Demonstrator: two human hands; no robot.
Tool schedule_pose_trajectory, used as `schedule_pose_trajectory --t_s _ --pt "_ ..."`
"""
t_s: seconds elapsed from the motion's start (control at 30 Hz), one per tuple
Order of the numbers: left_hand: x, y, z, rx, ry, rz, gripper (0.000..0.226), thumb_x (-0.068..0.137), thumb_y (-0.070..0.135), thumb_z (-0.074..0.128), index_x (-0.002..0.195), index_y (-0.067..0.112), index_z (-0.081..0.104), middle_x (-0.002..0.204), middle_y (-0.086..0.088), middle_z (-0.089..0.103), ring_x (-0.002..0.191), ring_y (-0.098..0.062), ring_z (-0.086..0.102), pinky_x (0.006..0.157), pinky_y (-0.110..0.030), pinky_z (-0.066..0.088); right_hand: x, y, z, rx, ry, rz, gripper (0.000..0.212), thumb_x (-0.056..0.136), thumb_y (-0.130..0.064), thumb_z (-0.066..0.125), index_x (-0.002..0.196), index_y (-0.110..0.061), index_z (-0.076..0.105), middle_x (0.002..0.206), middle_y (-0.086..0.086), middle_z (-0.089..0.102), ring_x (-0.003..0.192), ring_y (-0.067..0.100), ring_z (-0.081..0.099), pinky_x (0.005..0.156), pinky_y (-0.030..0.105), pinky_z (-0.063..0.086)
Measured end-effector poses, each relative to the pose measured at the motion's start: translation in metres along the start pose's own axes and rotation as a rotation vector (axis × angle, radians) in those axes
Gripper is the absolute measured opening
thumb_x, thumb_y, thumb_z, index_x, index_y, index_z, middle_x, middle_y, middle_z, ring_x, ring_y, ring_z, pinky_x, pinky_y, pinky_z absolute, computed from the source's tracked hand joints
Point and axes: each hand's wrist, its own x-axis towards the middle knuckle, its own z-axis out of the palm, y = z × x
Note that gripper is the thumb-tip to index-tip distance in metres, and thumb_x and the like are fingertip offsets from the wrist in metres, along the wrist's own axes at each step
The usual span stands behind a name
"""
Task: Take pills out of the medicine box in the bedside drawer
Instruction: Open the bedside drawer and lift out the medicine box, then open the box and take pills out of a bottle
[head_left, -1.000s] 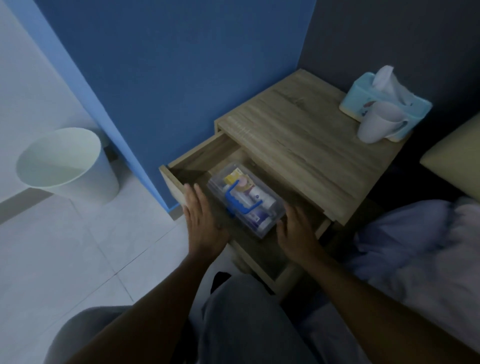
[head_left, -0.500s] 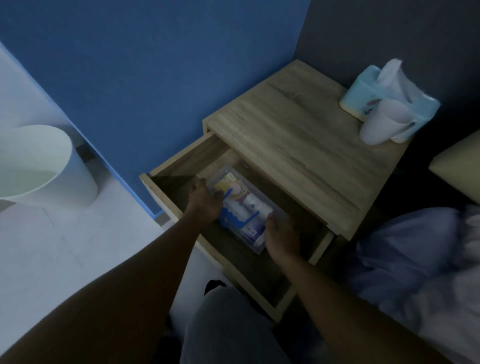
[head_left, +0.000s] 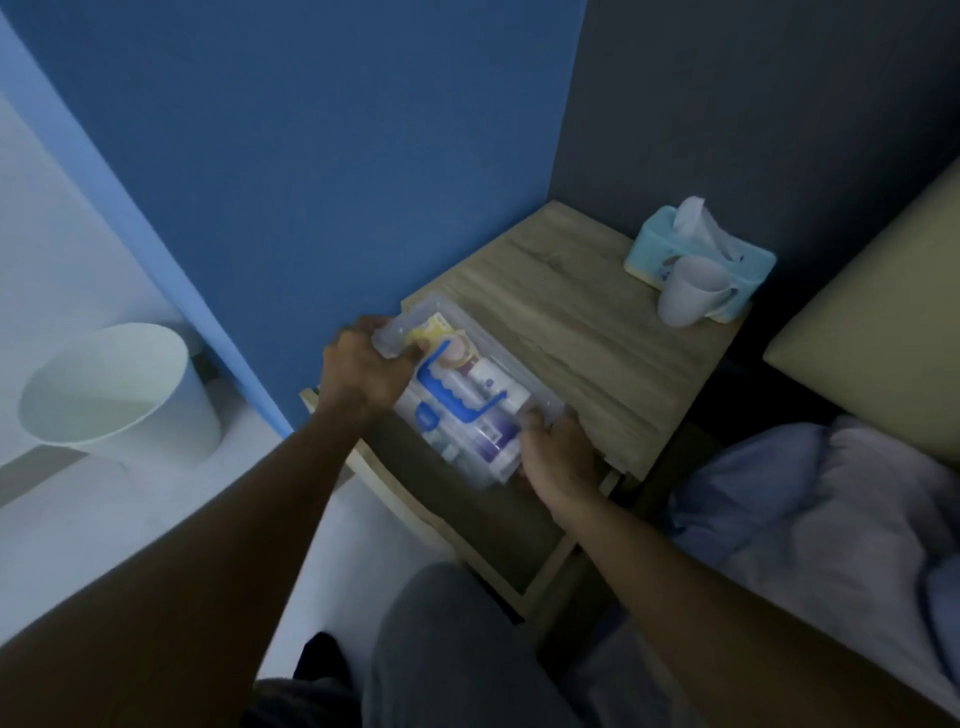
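Grip: left hand (head_left: 363, 371) and right hand (head_left: 558, 457) each clasp 1 end of the clear medicine box (head_left: 462, 395), held above the open drawer (head_left: 498, 525), partly over the nightstand surface (head_left: 587, 332). Lid appears closed; pills not yet out. Tissue box (head_left: 698, 254) and cup (head_left: 688, 291) well apart.

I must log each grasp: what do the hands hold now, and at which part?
Both hands hold the clear medicine box by its short ends: the left hand at the far end, the right hand at the near end.
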Motion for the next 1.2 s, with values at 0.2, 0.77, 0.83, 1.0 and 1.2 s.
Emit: schedule_pose_trajectory --t_s 0.2,0.77,0.83,1.0,1.2 --pt "0.027 0.048 -0.016 0.029 0.025 0.072 0.066 0.078 0.058 0.066 0.127 0.014 0.056 0.124 -0.009 0.064 0.115 -0.028 0.059 0.095 -0.031 0.045 0.029 -0.064 -0.038 0.042 0.052 -0.094 0.048 0.098 -0.042 0.048 0.135 -0.011 0.052 0.124 0.011 0.066 0.103 0.023 0.068 0.086 0.035 0.058" --pt "0.1 0.043 0.107 -0.081 -0.065 0.045 0.059 0.087 0.051 0.06 0.128 0.01 0.057 0.126 -0.015 0.061 0.119 -0.03 0.056 0.103 -0.042 0.045 0.182 -0.078 -0.057 -0.277 0.078 -0.016 0.043 0.092 -0.027 0.043 0.123 -0.003 0.061 0.111 0.016 0.067 0.09 0.03 0.064 0.078 0.036 0.054" --pt "0.103 0.041 0.11 -0.071 -0.053 0.067 0.056 0.087 0.053 0.058 0.126 0.012 0.059 0.123 -0.014 0.063 0.117 -0.029 0.057 0.101 -0.042 0.047 0.187 -0.074 -0.057 -0.256 0.071 -0.039 0.044 0.095 -0.029 0.042 0.13 -0.008 0.058 0.115 0.013 0.066 0.091 0.027 0.063 0.077 0.031 0.05" --pt "0.094 0.04 0.108 -0.004 -0.022 0.174 0.057 0.093 0.046 0.053 0.135 0.008 0.05 0.134 -0.018 0.053 0.126 -0.032 0.048 0.108 -0.042 0.039 0.187 -0.061 -0.066 -0.307 0.016 -0.168 0.045 0.099 -0.036 0.045 0.138 -0.011 0.05 0.135 0.014 0.059 0.117 0.029 0.06 0.094 0.032 0.048" --pt "0.073 0.041 0.103 0.252 -0.182 0.527 0.064 0.101 0.033 0.039 0.154 0.008 0.013 0.163 -0.01 0.006 0.15 -0.023 0.003 0.122 -0.036 0.009 0.156 -0.05 -0.062 -0.64 -0.095 -0.749 0.073 0.098 -0.046 0.047 0.156 -0.018 0.012 0.162 0.01 0.024 0.144 0.027 0.035 0.111 0.051 0.042"
